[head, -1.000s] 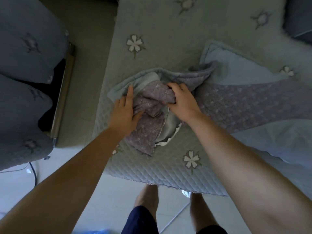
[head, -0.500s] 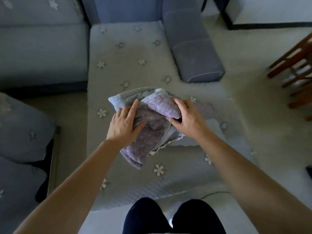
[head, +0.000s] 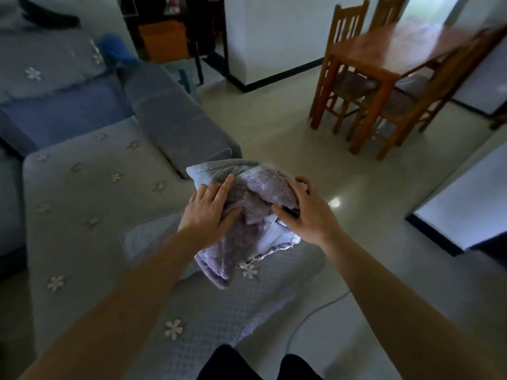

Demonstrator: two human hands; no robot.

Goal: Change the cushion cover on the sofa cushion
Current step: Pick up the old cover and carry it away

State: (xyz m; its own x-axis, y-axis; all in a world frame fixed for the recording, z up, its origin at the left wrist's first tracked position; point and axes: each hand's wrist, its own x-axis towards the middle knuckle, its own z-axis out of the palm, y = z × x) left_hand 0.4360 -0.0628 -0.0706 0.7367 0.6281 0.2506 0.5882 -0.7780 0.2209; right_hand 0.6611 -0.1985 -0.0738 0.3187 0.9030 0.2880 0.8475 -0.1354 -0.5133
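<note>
Over the sofa point(head: 90, 193), left hand point(head: 208, 215) and right hand point(head: 307, 215) hold the cushion cover point(head: 263, 187) — table point(head: 397, 48) beyond.

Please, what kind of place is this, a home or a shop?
Most likely the living-dining room of a home: a grey sofa with a flowered quilted throw, and a wooden table with matching chairs. The left hand and right hand grip a bundled cushion cover.

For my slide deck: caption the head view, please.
Left hand and right hand hold a bundled cushion cover over the sofa.
</note>
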